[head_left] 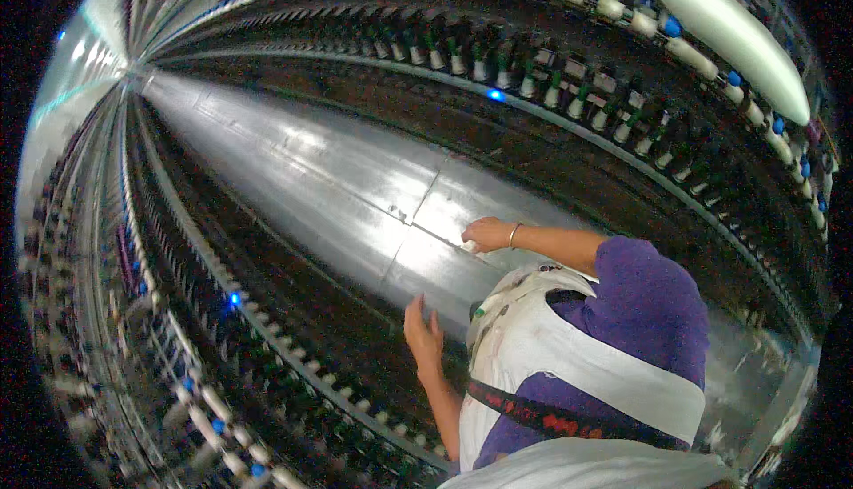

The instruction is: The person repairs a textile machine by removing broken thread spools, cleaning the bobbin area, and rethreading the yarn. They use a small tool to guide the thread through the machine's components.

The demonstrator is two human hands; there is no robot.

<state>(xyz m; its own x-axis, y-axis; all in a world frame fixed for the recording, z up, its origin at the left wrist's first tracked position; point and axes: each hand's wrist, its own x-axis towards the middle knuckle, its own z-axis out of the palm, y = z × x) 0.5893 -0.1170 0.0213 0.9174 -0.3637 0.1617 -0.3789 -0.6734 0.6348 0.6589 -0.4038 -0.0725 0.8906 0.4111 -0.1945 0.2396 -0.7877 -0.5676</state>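
Note:
My right hand (pixel 488 234), with a bangle at its wrist, reaches out over the aisle. Its fingers are closed on a small white tuft of fibre (pixel 469 246). Lower and to the left, my left hand (pixel 425 335) is raised with thumb and fingers apart, and nothing shows in it. A white apron (pixel 506 329) with stains hangs in front of me over a purple top, close beside both hands.
Long spinning frames run along both sides, with a row of bobbins (pixel 553 95) on the right frame. Above it hangs a large white roving package (pixel 733 40). A shiny floor (pixel 329 169) stretches between. Blue lights (pixel 496 95) glow on the frames.

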